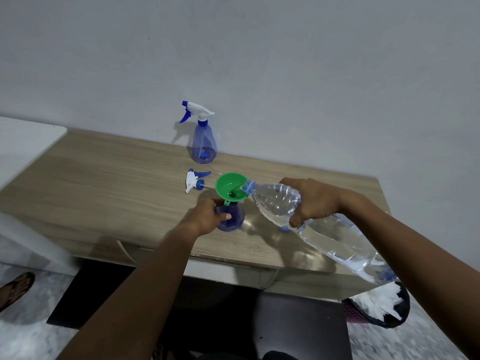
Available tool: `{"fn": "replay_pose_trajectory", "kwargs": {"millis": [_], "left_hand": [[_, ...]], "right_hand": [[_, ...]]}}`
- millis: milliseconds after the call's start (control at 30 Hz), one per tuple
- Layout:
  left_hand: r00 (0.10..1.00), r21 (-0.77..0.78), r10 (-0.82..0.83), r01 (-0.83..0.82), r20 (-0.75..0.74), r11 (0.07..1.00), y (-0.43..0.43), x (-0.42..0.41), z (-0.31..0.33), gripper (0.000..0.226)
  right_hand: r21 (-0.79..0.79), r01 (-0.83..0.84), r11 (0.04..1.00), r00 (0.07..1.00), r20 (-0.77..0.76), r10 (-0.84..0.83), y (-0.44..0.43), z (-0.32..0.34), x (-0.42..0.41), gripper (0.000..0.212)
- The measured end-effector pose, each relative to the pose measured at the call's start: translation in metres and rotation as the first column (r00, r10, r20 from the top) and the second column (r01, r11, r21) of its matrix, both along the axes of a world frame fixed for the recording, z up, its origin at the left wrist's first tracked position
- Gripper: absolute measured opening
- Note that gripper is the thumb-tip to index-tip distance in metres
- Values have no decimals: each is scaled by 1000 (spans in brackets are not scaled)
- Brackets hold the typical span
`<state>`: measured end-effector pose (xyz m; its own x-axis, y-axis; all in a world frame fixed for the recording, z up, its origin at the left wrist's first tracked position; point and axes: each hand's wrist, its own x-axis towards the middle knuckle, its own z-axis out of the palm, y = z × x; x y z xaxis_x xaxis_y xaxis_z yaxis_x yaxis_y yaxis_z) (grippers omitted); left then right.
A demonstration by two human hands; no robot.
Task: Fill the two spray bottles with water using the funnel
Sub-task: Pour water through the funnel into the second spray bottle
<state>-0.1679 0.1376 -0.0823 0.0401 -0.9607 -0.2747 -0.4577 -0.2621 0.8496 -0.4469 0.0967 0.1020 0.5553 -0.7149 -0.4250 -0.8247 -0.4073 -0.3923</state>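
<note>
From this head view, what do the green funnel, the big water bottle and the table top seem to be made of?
Green funnel: likely plastic, opaque, smooth with a slight sheen.
Water bottle: thin clear plastic; ribbed, see-through walls with the water visible inside.
Table top: wood-look surface, probably laminate; printed-looking grain, matte finish.

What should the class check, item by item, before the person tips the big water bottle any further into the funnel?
1. Green funnel seated in the near spray bottle: ok, its stem goes down into the neck.
2. Left hand steadying that spray bottle: ok, fingers wrapped round its body.
3. Right hand gripping the water bottle: ok, held near the shoulder.
4. Water bottle mouth over the funnel bowl: ok, it rests at the rim.
5. Water level in the near spray bottle: cannot tell, hand and funnel hide it.
6. Far spray bottle ready for filling: not ok, its trigger head is still on.
</note>
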Motion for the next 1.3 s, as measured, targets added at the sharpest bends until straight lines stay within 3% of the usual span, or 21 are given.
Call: {"fn": "replay_pose_trajectory", "kwargs": {"millis": [533, 733, 867, 1000, 1133, 1300], "left_hand": [[1000, 1, -11, 11, 15, 1000, -4, 3, -10, 50], [1000, -21, -8, 8, 19, 1000, -3, 3, -8, 47], [1000, -37, 7, -6, 29, 999, 8, -6, 19, 49], [1000, -7, -2, 2, 5, 1000, 11, -8, 23, 45], [1000, -1, 8, -8, -7, 1000, 10, -7, 21, 49], [1000, -6, 13, -13, -22, 1000, 4, -2, 5, 48]], "right_hand": [[-24, 2, 1000, 999, 46, -1, 0, 0, 2, 73], [-73, 68, 995, 972, 231, -49, -1, -6, 0, 79], [-68, 214, 975, 842, 519, -148, -1, -6, -5, 73], [-69, 415, 907, 624, 748, -228, -3, -8, -1, 76], [-51, 576, 816, 435, 864, -253, -6, -14, 14, 81], [-85, 723, 685, 310, 927, -211, -6, -26, 33, 83]]}}
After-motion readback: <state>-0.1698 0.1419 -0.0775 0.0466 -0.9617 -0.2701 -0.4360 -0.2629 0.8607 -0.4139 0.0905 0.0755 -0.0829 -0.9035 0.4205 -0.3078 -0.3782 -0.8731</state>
